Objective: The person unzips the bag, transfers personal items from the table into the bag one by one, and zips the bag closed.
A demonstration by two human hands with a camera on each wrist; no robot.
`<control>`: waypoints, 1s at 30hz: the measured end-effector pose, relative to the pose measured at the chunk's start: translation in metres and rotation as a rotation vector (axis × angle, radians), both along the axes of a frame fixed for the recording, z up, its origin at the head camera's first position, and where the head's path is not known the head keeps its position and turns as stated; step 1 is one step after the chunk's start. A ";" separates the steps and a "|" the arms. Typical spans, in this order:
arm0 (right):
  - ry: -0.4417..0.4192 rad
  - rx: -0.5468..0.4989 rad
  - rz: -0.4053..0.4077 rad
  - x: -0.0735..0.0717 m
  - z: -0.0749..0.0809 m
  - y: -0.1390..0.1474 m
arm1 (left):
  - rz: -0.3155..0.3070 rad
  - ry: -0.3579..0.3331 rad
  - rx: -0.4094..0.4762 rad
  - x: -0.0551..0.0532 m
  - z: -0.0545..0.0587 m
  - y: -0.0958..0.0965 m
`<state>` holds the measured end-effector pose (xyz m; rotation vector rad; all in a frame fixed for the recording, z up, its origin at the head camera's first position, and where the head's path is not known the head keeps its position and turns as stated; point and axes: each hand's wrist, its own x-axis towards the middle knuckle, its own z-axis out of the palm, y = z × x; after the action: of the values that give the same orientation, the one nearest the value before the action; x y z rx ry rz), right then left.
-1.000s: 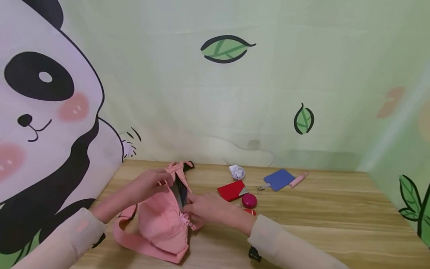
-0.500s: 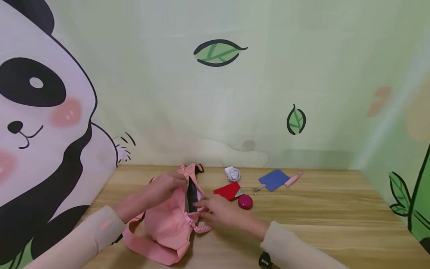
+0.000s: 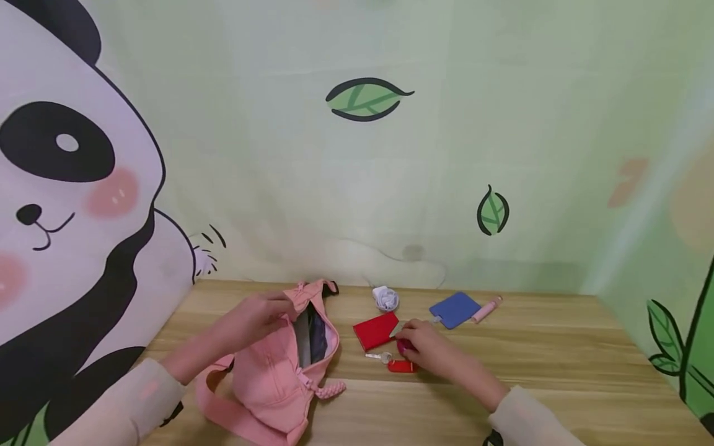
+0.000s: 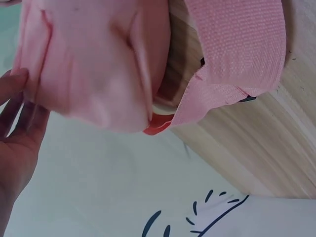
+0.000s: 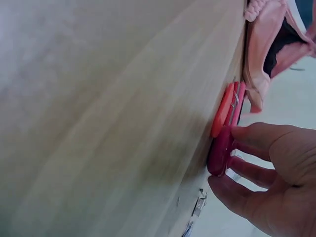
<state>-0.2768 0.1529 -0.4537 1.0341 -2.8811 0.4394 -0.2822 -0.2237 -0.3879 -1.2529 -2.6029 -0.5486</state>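
On the wooden counter point(image 3: 530, 371), at the left part, there is a pink bag point(image 3: 270, 384), and its long mouth gapes so that a grey and dark inside can be seen. The person's left hand point(image 3: 264, 317) is at the upper left edge of this mouth; in the left wrist view its thumb and fingers are closed together on the pink cloth, so it pinches the bag. A wide pink strap point(image 3: 220, 402) makes a loop at the near left side of the bag, and a braided pull point(image 3: 331, 389) hangs from the near end of the zipper. The right hand point(image 3: 428, 350) is to the right of the bag, over the middle of the counter, and it holds a dark pink round case point(image 5: 220, 150) between thumb and fingers, which touch it on opposite sides. Whether the case is lifted, I cannot tell. Just beside this hand lie a red flat wallet point(image 3: 374, 331), a small key point(image 3: 382, 357) and a small red object point(image 3: 400, 366). Farther back there is a white charger point(image 3: 386, 299) with its cable coiled, and to the right of it a blue card holder point(image 3: 454, 310), with a pink tube point(image 3: 487, 310) near its right edge. Behind the counter hangs a pale green cloth point(image 3: 268, 155) printed with leaves and a panda.
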 end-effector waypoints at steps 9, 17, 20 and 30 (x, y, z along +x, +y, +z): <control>-0.088 -0.049 -0.121 -0.002 0.005 0.000 | 0.040 0.019 -0.027 0.004 0.012 -0.002; -0.115 -0.177 -0.044 0.002 0.034 -0.062 | 0.074 -0.015 0.017 0.017 0.006 -0.004; -0.094 -0.197 0.014 -0.002 0.041 -0.093 | 0.104 0.016 0.034 0.018 0.005 -0.007; -0.333 -0.303 0.188 -0.013 0.035 -0.150 | 0.104 0.043 0.109 0.015 0.002 -0.010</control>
<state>-0.2898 0.0024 -0.4191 1.2838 -2.8586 1.1189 -0.2669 -0.2334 -0.3858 -1.0772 -2.5484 -0.6283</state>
